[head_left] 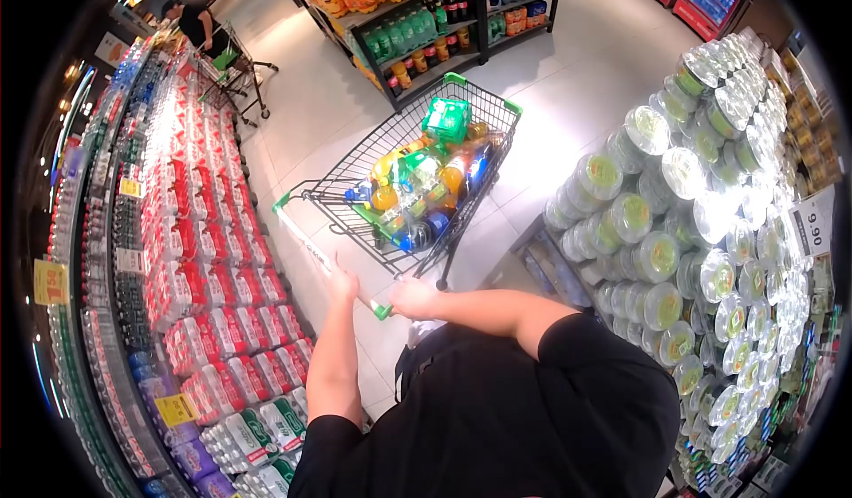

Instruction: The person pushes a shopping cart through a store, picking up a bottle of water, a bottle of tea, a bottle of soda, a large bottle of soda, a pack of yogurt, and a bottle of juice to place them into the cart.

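A black wire shopping cart (333,198) with green corner pieces stands in front of me, angled to the right. My left hand (343,282) is closed around its white push handle (306,242). Beside the handle's green right end cap (382,312), my right hand (414,299) is curled against the cart's frame, its fingertips partly hidden. Bottles with orange, yellow and clear contents (422,183) lie piled in the basket. On top of them, toward the far end, rests a green-wrapped pack (446,119).
Red and white shrink-wrapped packs (209,258) are stacked along the left. Round clear-lidded tubs (657,258) rise in a tall pile on the right. A drinks shelf (426,41) stands ahead. Another person (197,27) is beside a second cart (235,67) at the far left. Tiled floor (568,90) runs between.
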